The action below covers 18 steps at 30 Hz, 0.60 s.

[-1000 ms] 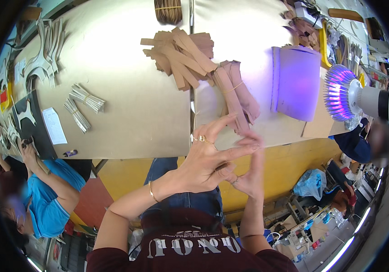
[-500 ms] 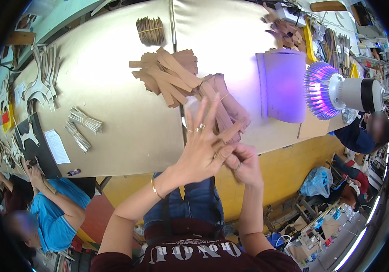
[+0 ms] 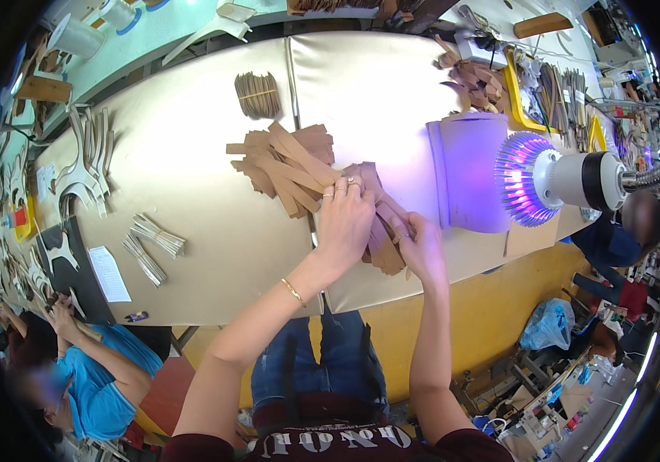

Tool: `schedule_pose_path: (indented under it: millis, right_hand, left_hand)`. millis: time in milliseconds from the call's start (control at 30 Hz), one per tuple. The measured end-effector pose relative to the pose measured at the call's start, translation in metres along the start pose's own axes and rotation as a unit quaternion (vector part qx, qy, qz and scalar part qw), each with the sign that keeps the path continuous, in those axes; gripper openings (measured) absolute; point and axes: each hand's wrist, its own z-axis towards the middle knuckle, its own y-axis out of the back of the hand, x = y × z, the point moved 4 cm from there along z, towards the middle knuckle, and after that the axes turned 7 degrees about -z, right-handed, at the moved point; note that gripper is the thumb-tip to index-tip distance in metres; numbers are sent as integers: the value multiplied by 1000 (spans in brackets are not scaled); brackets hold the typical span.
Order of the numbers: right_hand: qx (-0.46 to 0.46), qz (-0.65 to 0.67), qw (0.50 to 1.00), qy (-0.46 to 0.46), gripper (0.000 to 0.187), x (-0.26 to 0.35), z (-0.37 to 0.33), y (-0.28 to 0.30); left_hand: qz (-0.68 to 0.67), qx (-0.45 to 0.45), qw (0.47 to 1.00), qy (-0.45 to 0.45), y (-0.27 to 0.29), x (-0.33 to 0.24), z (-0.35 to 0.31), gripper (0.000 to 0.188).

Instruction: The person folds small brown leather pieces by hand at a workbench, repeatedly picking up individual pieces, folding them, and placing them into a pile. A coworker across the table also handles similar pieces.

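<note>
A stack of brown leather-like strips (image 3: 382, 245) lies fanned on the table in front of me. My left hand (image 3: 349, 219) covers its upper left part, fingers bent and closed over the strips; its palm side is hidden. At the stack's right edge, my right hand (image 3: 422, 245) pinches the edge of a strip between thumb and fingers. Touching the stack on the upper left is a loose pile of similar tan strips (image 3: 287, 169). Farther back sits a bundle of short brown strips (image 3: 257, 95) tied with a band.
A lamp with a finned head (image 3: 534, 179) casts violet light over a curved purple-lit sheet (image 3: 468, 173) to the right. Two pale banded bundles (image 3: 157, 235) and a paper sheet (image 3: 109, 275) lie left. A co-worker in blue (image 3: 110, 377) sits at the left; a yellow tray (image 3: 516, 92) stands back right.
My hands have moved apart, and the left fingers, spread before, are now bent onto the strips. The right hand has come down to the stack's edge. The view has tilted, showing more of the back.
</note>
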Motion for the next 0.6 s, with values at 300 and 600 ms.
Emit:
schedule_pose_path:
  millis: [300,600]
  right_hand:
    - [17,6,1000,10,18,4,4,-3]
    - [36,208,976,53,20,-6,13,-18]
  left_hand:
    - [-374,43,924,63,5,16,0,8]
    - [-431,87,898,20,12,16,-4,9]
